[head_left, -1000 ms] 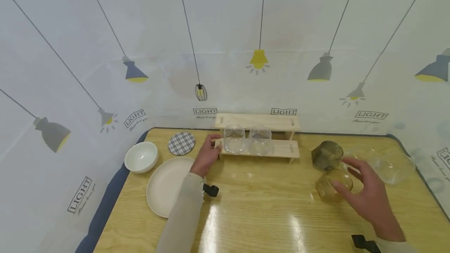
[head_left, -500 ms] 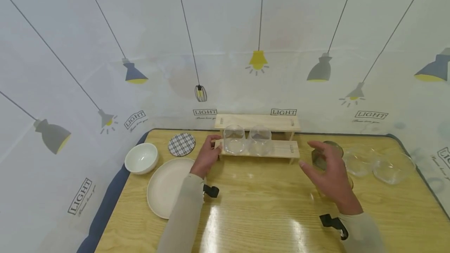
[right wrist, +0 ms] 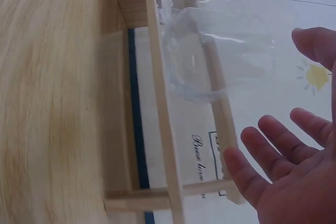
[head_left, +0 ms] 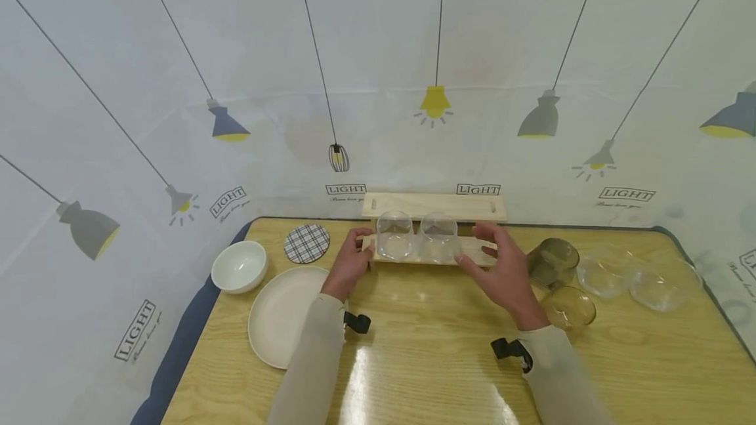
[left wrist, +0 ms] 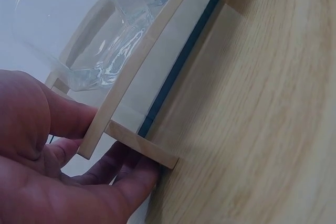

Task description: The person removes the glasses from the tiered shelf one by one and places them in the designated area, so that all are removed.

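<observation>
A two-tier wooden rack (head_left: pixel 472 205) stands at the back of the table. My left hand (head_left: pixel 348 266) grips its left end; in the left wrist view, the thumb lies over the lower board (left wrist: pixel 123 85) and fingers curl behind the leg. Two clear glasses stand side by side on the lower tier, one left (head_left: pixel 394 244) and one right (head_left: pixel 439 244). My right hand (head_left: pixel 504 275) is spread at the rack's right end, near the right glass. In the right wrist view, a gap shows between its loosely extended fingers (right wrist: pixel 278 153) and that clear glass (right wrist: pixel 199 59).
Right of the rack are a smoky grey glass (head_left: pixel 553 264), an amber glass (head_left: pixel 569 310) and two clear glasses, one nearer (head_left: pixel 602 275) and one further right (head_left: pixel 655 288). On the left sit a white bowl (head_left: pixel 239 267), a checked coaster (head_left: pixel 306 243) and a beige plate (head_left: pixel 283 313).
My right hand has moved left from beside the amber and grey glasses to the rack's right end. The left hand keeps its grip, and the two glasses on the rack have not moved.
</observation>
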Action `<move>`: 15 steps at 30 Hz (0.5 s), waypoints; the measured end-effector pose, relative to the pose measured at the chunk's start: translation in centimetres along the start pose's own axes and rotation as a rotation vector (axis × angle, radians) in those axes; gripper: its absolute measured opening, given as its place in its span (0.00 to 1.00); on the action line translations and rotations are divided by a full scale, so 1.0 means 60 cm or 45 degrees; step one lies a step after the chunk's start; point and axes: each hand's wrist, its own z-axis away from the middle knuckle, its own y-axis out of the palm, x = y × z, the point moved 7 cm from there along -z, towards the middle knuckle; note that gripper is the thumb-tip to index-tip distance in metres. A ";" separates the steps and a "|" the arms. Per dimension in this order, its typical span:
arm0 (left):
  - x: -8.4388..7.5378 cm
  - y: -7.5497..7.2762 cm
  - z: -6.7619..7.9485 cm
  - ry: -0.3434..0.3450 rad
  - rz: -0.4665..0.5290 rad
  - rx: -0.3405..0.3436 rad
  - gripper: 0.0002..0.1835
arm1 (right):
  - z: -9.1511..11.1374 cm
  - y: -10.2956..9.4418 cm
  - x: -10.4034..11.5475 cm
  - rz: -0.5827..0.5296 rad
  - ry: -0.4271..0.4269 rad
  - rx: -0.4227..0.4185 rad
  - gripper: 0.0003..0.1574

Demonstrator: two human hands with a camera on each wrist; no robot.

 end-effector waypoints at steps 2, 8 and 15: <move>0.002 0.000 0.000 0.000 -0.002 0.000 0.21 | -0.008 0.015 -0.006 -0.015 0.036 0.029 0.46; 0.002 -0.001 0.004 0.008 -0.017 -0.016 0.19 | -0.027 0.060 -0.025 -0.039 0.131 0.113 0.54; -0.002 -0.002 0.005 0.000 -0.051 -0.021 0.20 | -0.037 0.079 -0.028 -0.042 0.166 0.092 0.60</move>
